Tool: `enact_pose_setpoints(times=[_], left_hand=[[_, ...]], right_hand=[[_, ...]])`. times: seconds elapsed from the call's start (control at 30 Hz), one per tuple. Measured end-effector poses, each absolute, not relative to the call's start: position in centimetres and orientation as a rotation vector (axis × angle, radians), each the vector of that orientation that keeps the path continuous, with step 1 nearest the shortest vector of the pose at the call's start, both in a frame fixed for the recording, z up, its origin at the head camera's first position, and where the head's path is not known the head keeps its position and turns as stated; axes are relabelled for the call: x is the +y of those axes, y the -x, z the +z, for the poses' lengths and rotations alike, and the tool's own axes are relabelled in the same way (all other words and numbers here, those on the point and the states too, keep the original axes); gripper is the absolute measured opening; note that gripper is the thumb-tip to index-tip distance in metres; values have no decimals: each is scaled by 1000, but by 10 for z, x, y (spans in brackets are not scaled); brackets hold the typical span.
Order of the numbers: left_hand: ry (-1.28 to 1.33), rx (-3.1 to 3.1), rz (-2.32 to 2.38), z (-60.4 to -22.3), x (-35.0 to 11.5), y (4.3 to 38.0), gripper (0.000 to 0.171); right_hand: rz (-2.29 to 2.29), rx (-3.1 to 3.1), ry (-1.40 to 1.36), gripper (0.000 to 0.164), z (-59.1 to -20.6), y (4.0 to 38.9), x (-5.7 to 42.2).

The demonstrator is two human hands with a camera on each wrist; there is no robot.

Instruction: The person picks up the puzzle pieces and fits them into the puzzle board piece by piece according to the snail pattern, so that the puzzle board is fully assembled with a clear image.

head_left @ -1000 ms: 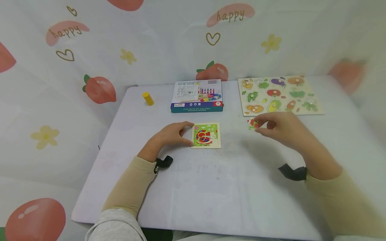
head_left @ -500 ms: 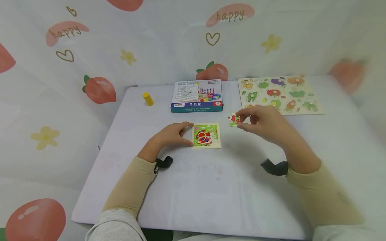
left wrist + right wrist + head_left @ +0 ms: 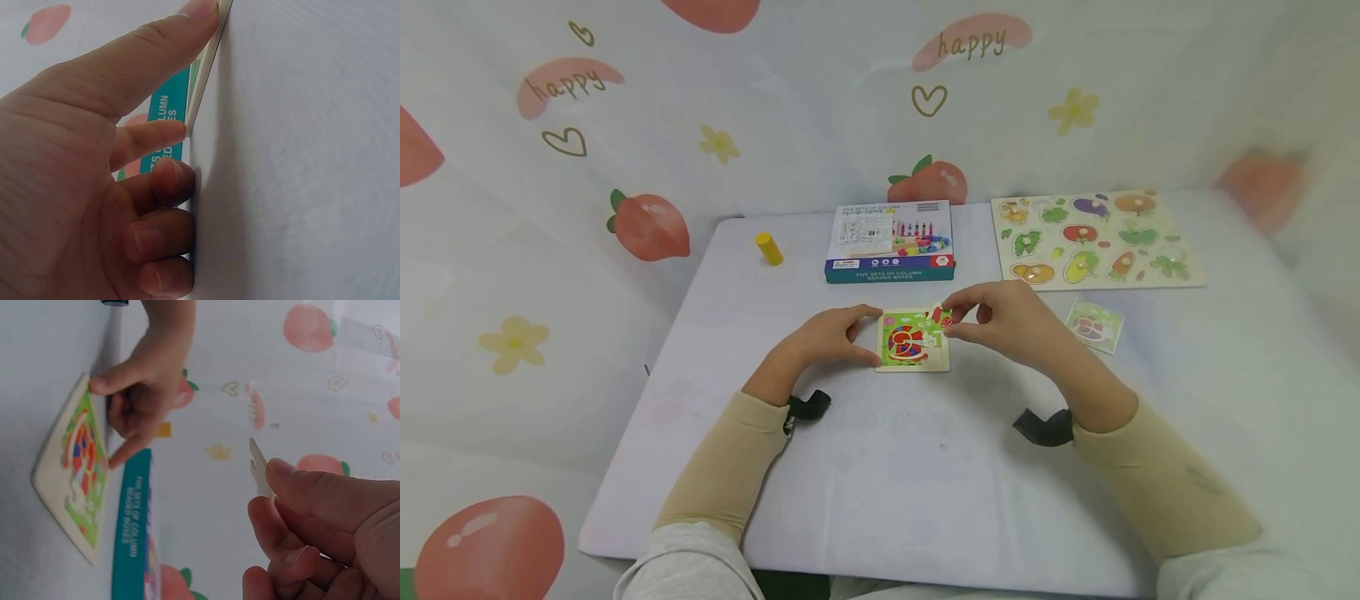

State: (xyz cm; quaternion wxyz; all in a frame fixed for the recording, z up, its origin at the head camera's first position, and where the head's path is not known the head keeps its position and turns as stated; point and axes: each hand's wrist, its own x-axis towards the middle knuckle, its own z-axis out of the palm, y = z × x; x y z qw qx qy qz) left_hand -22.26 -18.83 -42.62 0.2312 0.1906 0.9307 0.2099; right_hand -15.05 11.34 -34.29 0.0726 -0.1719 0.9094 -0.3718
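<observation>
A small square wooden jigsaw puzzle board [image 3: 942, 364] lies on the table, its tray partly filled with a red snail picture on green. My left hand [image 3: 822, 340] holds it by the left side, thumb at the near corner and index finger at the far one. In the left wrist view the other fingers [image 3: 164, 239] curl beside the board. Between thumb and index finger, my right hand [image 3: 1021, 323] pinches a red-and-green puzzle piece [image 3: 936, 317] over the board's far right corner. The right wrist view shows this puzzle piece [image 3: 260, 479] edge-on, raised above the board.
Behind the board lies a flat bead-set box [image 3: 891, 273], with a yellow cylinder [image 3: 768, 248] to its left. A vegetable peg board [image 3: 1187, 242] is at the back right. Nearer, a snail picture card [image 3: 1096, 325] rests beside the right wrist.
My right hand has carried the puzzle piece leftward from near the peg board to the puzzle board's far right corner, uncovering the picture card. My left hand stays put.
</observation>
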Motion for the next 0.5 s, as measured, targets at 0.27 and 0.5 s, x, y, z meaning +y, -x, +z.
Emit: enact_pose_setpoints(times=[0.27, 0.5], left_hand=[[-545, 2567, 574, -426, -190, 224, 89], [-547, 2554, 573, -427, -190, 223, 90]], right_hand=[[-1107, 2679, 518, 33, -363, 160, 102], [-1069, 2639, 495, 31, -378, 167, 101]])
